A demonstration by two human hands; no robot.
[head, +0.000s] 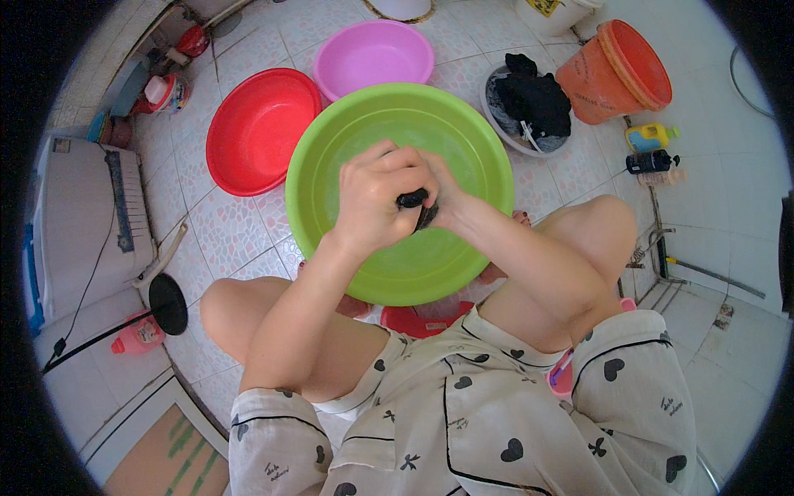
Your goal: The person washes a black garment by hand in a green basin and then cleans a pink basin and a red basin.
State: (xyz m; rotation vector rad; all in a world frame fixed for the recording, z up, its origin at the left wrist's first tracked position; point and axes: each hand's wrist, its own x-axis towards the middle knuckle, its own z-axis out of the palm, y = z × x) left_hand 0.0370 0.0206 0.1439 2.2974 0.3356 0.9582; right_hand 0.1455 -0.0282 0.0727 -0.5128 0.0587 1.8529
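Note:
Both hands are clenched together above a large green plastic basin (pixel 397 279). Between them a black piece of cloth (pixel 412 198) is squeezed; only small ends of it show. My left hand (pixel 378 186) wraps around it from the left, its knuckles facing up. Pressed in from the other side is my right hand (pixel 450 186), its fingers partly hidden behind the left one. The basin stands on the floor between my feet and looks to hold a little cloudy water.
Touching or close to the green basin are a red basin (pixel 263 133) and a pink basin (pixel 375 59). Dark clothes (pixel 536 99) fill a grey basin (pixel 496 127) beside an orange bucket (pixel 595 80). Bottles (pixel 648 137) line the right wall; a washing machine (pixel 93 204) stands left.

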